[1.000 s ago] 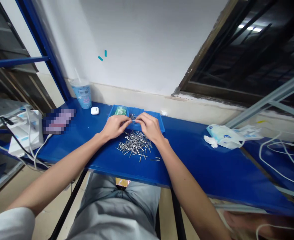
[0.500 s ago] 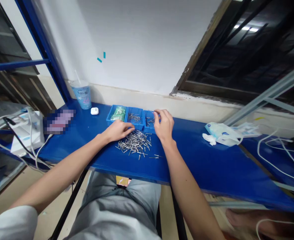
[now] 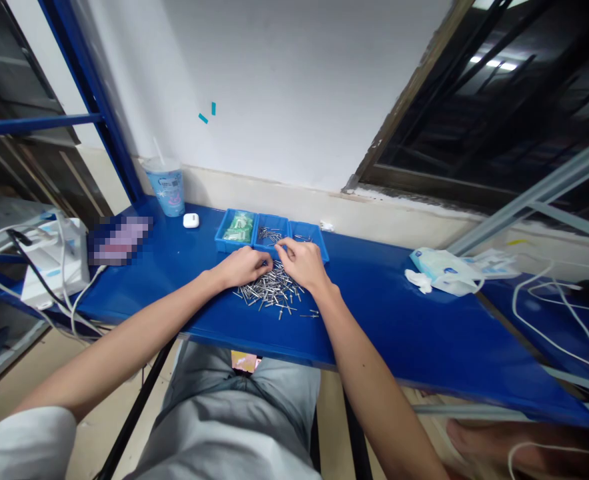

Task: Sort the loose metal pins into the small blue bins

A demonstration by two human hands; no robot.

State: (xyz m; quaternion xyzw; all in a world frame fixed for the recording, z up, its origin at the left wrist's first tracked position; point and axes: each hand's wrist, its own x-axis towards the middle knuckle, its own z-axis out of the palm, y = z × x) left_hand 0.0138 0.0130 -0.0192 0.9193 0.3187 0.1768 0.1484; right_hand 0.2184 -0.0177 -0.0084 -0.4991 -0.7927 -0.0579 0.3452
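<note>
A heap of silvery blind rivets (image 3: 269, 293) with thin pins lies on the blue table. At its upper left edge is my left hand (image 3: 245, 268), thumb and fingers pinched together; whatever is between them is hidden. My right hand (image 3: 301, 262) hovers at the front of the middle blue bin (image 3: 260, 247), and its thumb and forefinger pinch what looks like a thin rivet. Some rivets lie inside that bin. The right blue bin (image 3: 320, 239) holds a few rivets and is partly covered by my right hand. Green-and-white packets (image 3: 239, 225) fill the left blue bin (image 3: 220, 233).
Along the wall stand a drink cup (image 3: 168, 190) with a straw and a white earbud case (image 3: 191, 221). White power strips with cables (image 3: 57, 257) occupy the left end. A tissue pack (image 3: 444, 270) lies on the right. Two loose rivets (image 3: 311, 314) rest near my right forearm.
My right hand has moved left from the right bin to the front of the middle bin, uncovering the right bin's far part. My left hand has shifted slightly right and down over the heap.
</note>
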